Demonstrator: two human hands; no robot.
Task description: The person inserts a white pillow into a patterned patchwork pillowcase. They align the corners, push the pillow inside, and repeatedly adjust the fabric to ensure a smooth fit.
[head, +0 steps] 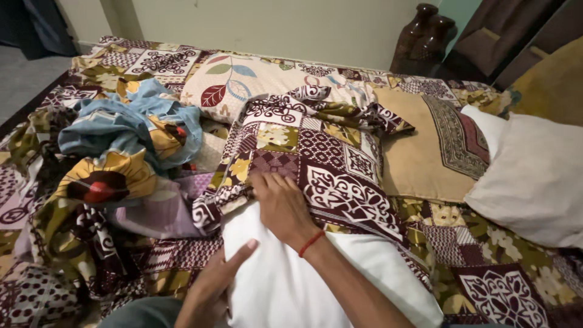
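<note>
Where hands meet, pillow (pixel 291 285) diagonal.

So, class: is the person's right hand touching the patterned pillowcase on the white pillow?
Touching. The head view shows the right hand pressed flat on the patterned pillowcase, fingers lying on the cloth where it covers the white pillow.

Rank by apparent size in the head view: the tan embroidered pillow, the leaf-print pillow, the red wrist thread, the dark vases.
1. Tan embroidered pillow and leaf-print pillow: too alike to rank, and both are partly covered.
2. Dark vases, though farther from the camera.
3. Red wrist thread.
</note>
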